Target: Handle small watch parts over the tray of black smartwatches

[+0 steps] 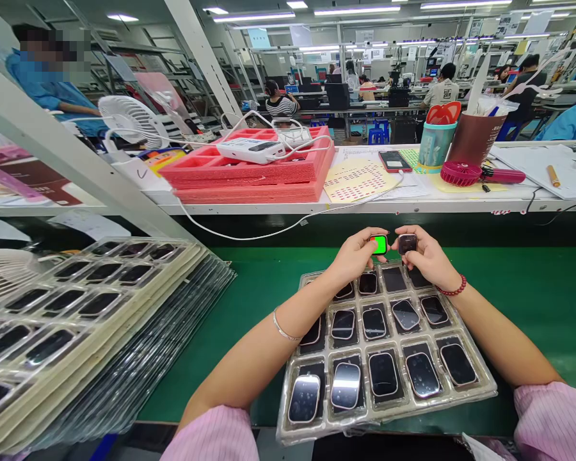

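Green-lit watch (381, 245) is in the left hand (356, 253), above the far edge of the tray; thumb and fingers are closed on its sides. It has a rounded square shape, and its screen shines bright green inside a dark border. Some red seems to appear near the thumb, but at this small size I cannot be certain. Just beside it, the right hand (431, 257) pinches a dark watch (407, 243) between thumb and fingers; this one has a pinkish rim and a black face with faint marks.

Under both hands, the clear plastic tray (486, 384) lies on the green table (256, 288). Its compartments hold more black-faced watches with pale rims, several with glossy reflections, some turned slightly askew. To the left stands a tall stack of similar trays (192, 298), the top one filled with dark-faced pieces. Beyond, a white shelf (249, 209) carries red foam trays (254, 174), a phone (394, 161) and a pink handheld fan (461, 173).
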